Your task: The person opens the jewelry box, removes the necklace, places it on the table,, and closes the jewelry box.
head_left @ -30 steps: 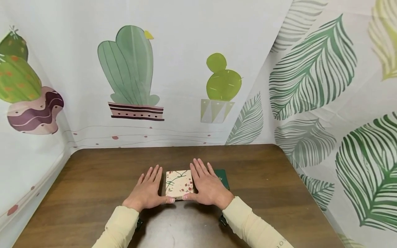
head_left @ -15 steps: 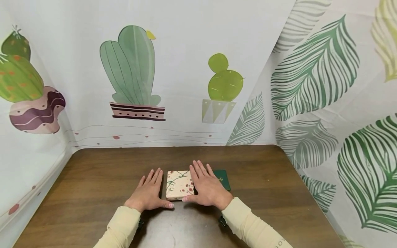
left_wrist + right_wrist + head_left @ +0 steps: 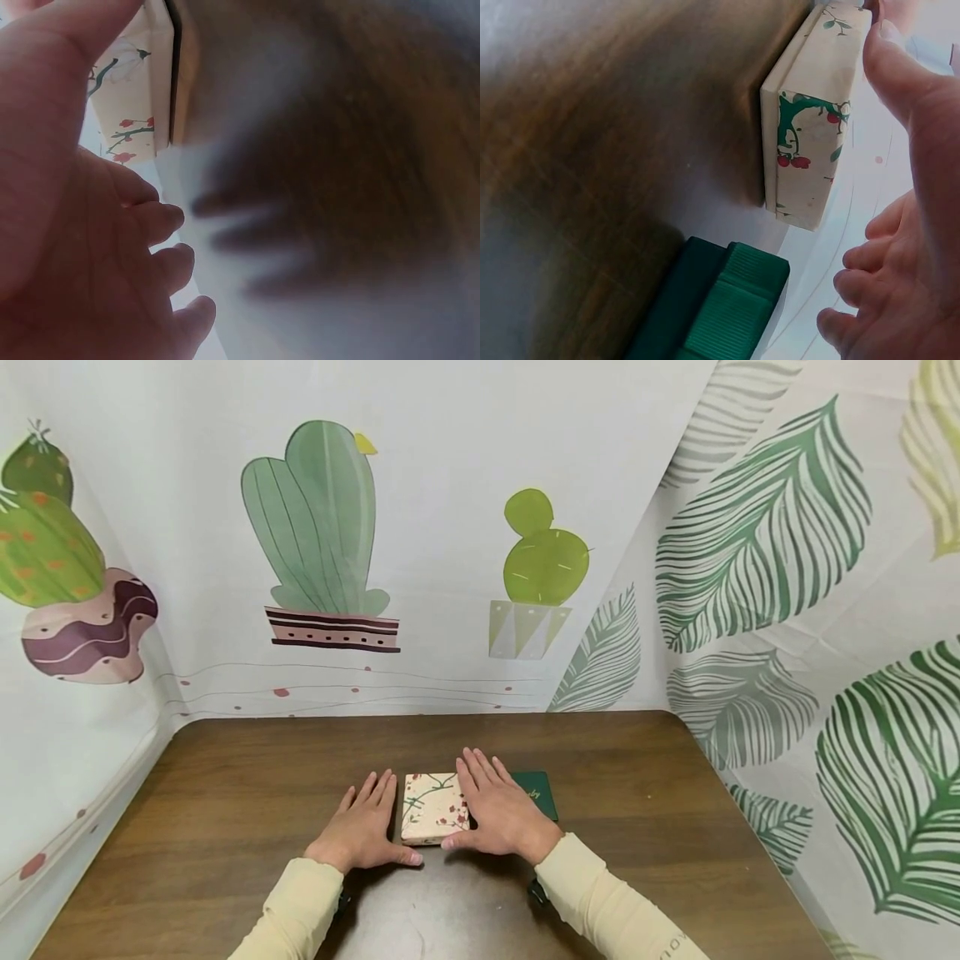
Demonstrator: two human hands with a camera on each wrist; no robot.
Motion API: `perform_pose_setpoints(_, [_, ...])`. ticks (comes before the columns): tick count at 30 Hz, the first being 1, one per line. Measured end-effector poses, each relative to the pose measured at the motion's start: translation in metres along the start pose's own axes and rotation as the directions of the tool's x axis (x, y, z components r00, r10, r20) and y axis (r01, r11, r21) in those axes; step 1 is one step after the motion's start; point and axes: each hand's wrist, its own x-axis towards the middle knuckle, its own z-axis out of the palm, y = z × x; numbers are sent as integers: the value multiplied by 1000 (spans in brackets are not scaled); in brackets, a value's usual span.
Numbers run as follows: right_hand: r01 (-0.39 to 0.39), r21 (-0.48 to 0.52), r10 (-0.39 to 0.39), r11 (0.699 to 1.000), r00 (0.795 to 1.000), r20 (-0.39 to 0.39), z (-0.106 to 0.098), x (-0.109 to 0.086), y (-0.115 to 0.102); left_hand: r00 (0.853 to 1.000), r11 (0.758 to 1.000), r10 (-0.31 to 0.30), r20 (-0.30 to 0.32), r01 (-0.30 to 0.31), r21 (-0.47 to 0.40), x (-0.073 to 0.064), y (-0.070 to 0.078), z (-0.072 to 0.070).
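Note:
A small cream square box [image 3: 432,807] with red blossoms and green stems lies on the table between my hands. My left hand [image 3: 358,827] is on its left side, fingers straight and pointing forward, thumb stretched out in front of the box's near edge. My right hand [image 3: 501,814] hovers over or beside the box's right edge, with straight fingers hiding part of that edge; contact cannot be told. In the left wrist view the box [image 3: 127,82] shows behind the thumb. Partly hidden behind my right hand, a dark green box [image 3: 537,793] bears gold lettering.
The brown wooden table [image 3: 247,793] extends around both boxes. Behind it hangs a white cloth [image 3: 442,527] printed with cacti, and at the right another cloth [image 3: 738,693] with leaves. In the right wrist view the green box [image 3: 731,307] has ribbed sides.
My left hand has drawn slightly back, its thumb now off the near edge of the cream box. The right hand has hardly moved, and both boxes stay in place.

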Motion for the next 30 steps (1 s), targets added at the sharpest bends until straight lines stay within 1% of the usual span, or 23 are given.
perform_pose_setpoints(9, [20,25,-20,999,1000,6,-3,3,0,1000,1000,-14,27,14,0,0,3,2])
perform_pose_setpoints(17, [53,34,-53,998,999,11,-5,4,0,1000,1000,-6,15,5,8,1,5,5])
perform_pose_setpoints(24, [56,39,-57,998,998,19,-5,8,1,1000,1000,0,6,0,1,2,4,6])
perform_pose_setpoints(30, [37,66,-41,997,997,67,-4,9,2,1000,1000,16,3,-16,-10,4,4,6])
